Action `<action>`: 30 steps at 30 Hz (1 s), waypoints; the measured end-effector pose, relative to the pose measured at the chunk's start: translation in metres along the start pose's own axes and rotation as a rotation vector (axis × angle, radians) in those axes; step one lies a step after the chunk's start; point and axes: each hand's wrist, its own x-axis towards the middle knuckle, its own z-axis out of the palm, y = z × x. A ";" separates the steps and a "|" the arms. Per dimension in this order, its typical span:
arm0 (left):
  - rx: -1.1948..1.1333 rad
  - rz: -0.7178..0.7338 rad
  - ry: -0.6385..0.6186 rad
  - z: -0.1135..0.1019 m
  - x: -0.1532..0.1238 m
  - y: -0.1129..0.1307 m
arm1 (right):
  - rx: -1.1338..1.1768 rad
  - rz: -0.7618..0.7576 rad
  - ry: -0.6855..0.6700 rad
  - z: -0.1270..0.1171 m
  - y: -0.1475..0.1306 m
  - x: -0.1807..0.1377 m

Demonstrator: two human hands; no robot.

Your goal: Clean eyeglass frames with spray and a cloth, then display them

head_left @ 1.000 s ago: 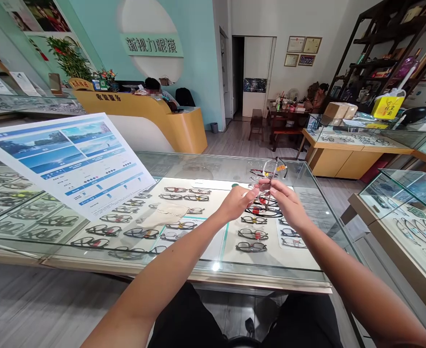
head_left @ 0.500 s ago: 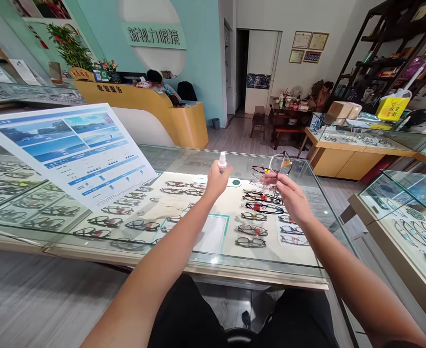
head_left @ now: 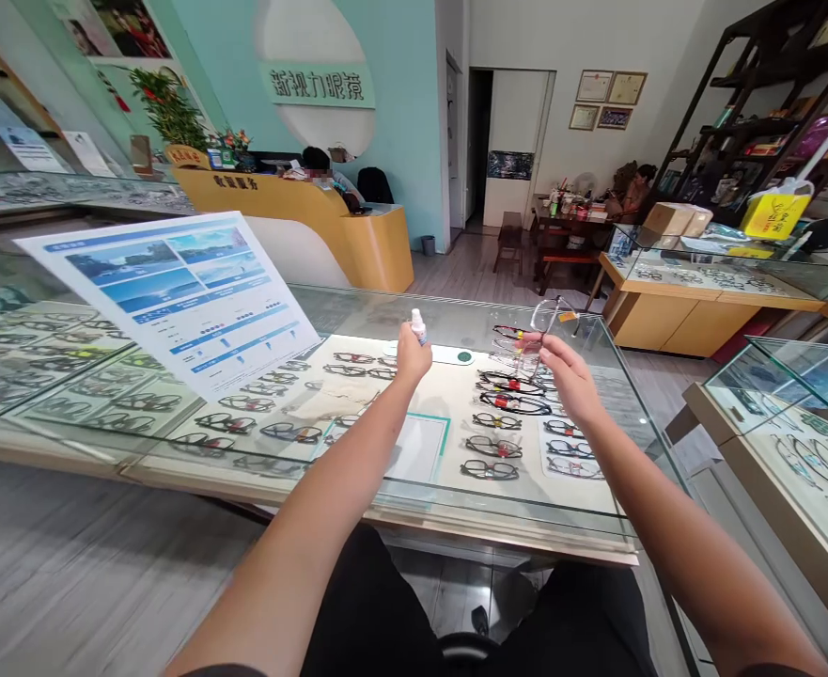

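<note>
My left hand (head_left: 412, 354) is closed round a small white spray bottle (head_left: 418, 325), whose top sticks up above my fingers. My right hand (head_left: 567, 372) pinches a pair of thin-rimmed glasses (head_left: 546, 318) with an orange tag, held up over the far right part of the glass display counter (head_left: 414, 503). Both hands hover above the counter top, about a hand's width apart. Rows of spectacle frames (head_left: 502, 404) lie inside the case beneath them.
A large printed sheet (head_left: 174, 296) leans on the counter at the left. More glass cases stand left and right (head_left: 794, 414). A yellow reception desk (head_left: 301, 216) with a seated person is behind; another person sits at a table (head_left: 569, 221) in the back.
My left hand let go of the glasses, moved left and now holds the spray bottle. My right hand keeps the glasses, slightly further out. The view shifted a little left.
</note>
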 end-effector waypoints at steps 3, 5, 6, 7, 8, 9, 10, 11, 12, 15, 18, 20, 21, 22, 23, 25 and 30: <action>0.042 -0.019 0.053 0.000 -0.003 0.004 | 0.018 -0.008 0.017 -0.004 0.002 0.001; 0.074 -0.013 0.131 -0.006 -0.009 0.009 | 0.017 -0.017 0.033 -0.007 0.004 0.001; 0.088 -0.007 0.175 -0.013 -0.012 0.012 | 0.009 -0.021 0.040 -0.008 0.004 0.001; 0.106 0.014 0.211 -0.024 -0.015 0.015 | 0.003 -0.025 0.047 -0.010 0.005 0.002; 0.147 0.061 0.209 -0.037 -0.019 0.017 | -0.003 -0.026 0.049 -0.011 0.005 0.002; 0.205 0.127 0.170 -0.053 -0.022 0.017 | -0.007 -0.026 0.048 -0.012 0.006 0.002; 0.294 0.207 0.084 -0.071 -0.025 0.016 | -0.008 -0.025 0.046 -0.013 0.006 0.002; 0.414 0.300 -0.080 -0.091 -0.028 0.013 | -0.010 -0.025 0.042 -0.013 0.006 0.002; 0.468 0.346 -0.196 -0.112 -0.030 0.009 | -0.011 -0.023 0.037 -0.014 0.006 0.002; 0.595 0.359 -0.423 -0.165 -0.031 -0.011 | -0.021 -0.017 0.026 -0.013 0.007 0.001; 0.732 0.316 -0.510 -0.193 -0.031 -0.028 | -0.029 -0.011 0.022 -0.011 0.007 0.000; 0.785 0.323 -0.542 -0.199 -0.032 -0.034 | -0.026 -0.013 0.010 -0.010 0.008 0.000; 0.802 0.338 -0.560 -0.200 -0.033 -0.035 | -0.025 -0.014 0.003 -0.009 0.009 0.000; 0.814 0.356 -0.579 -0.200 -0.034 -0.035 | -0.024 -0.014 -0.002 -0.009 0.010 0.000; 0.824 0.374 -0.598 -0.200 -0.034 -0.034 | -0.026 -0.015 -0.006 -0.009 0.011 0.000; 0.837 0.403 -0.628 -0.201 -0.034 -0.031 | -0.032 -0.017 -0.008 -0.010 0.012 -0.001; 0.824 0.452 -0.628 -0.201 -0.038 -0.027 | -0.039 -0.020 -0.008 -0.011 0.013 -0.001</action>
